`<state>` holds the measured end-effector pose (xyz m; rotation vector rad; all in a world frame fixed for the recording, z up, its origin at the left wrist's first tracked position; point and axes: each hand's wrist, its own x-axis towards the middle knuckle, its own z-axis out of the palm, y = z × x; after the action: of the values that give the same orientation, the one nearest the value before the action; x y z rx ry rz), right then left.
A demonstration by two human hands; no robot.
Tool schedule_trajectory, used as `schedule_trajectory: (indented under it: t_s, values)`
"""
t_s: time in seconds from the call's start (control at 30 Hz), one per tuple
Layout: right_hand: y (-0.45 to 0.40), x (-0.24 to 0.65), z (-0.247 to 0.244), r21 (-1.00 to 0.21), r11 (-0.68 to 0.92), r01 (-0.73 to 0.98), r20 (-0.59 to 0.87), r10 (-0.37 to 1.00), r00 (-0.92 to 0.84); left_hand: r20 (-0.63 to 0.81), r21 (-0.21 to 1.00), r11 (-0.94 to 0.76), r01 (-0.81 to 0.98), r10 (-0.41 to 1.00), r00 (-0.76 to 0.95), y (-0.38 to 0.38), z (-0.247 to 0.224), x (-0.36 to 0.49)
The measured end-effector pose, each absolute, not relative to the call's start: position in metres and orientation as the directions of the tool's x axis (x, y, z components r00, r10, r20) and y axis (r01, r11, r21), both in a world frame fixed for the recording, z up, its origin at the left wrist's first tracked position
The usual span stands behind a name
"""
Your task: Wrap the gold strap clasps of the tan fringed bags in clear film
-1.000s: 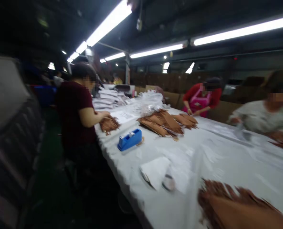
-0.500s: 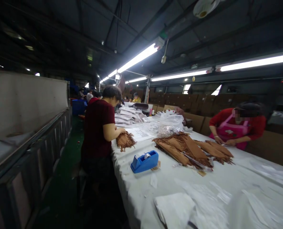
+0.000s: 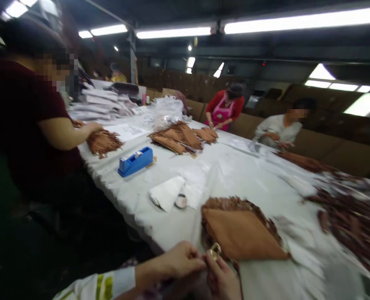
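Note:
At the bottom of the head view my left hand (image 3: 180, 259) is closed in a pinch, its fingertips meeting those of my right hand. What it pinches is too small and hidden to make out. Fingers of my right hand (image 3: 222, 277) are closed on a gold metal clasp (image 3: 215, 250), beside the lower left corner of a brown fringed bag (image 3: 244, 231). A thin dark strap (image 3: 239, 277) hangs by the right hand. The bag lies flat on the white-covered table, just beyond both hands.
A blue tape dispenser (image 3: 136, 161), white paper (image 3: 166, 192) and a small round roll (image 3: 181, 201) lie ahead. More brown fringed bags (image 3: 181, 138) are piled farther off. Dark brown straps (image 3: 350, 221) heap at right. Co-workers stand at left and across the table.
My view has swung right and down. Both my hands, the near fringed bag and the strap heap have come into view, with another person across the table.

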<state>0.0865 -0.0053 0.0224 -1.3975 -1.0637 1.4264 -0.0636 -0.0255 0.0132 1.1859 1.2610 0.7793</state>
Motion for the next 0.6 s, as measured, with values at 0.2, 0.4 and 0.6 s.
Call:
schedule_trajectory:
  t_s: [0.2, 0.4, 0.6]
  values:
    - [0.007, 0.094, 0.015, -0.673, -0.553, -0.491, -0.547, 0.819, -0.173, -0.360, 0.933, 0.334, 0.135, 0.872, 0.331, -0.033, 0.018, -0.079]
    - [0.008, 0.088, -0.003, -0.788, -0.371, -0.491, -0.429, 0.903, 0.006, -0.363, 0.931, 0.336, 0.141, 0.891, 0.271, -0.030, 0.008, -0.074]
    - [0.007, 0.093, -0.004, -0.793, -0.337, -0.507, -0.424, 0.904, 0.063, -0.345, 0.926, 0.290, 0.244, 0.911, 0.226, -0.026, 0.013, -0.061]
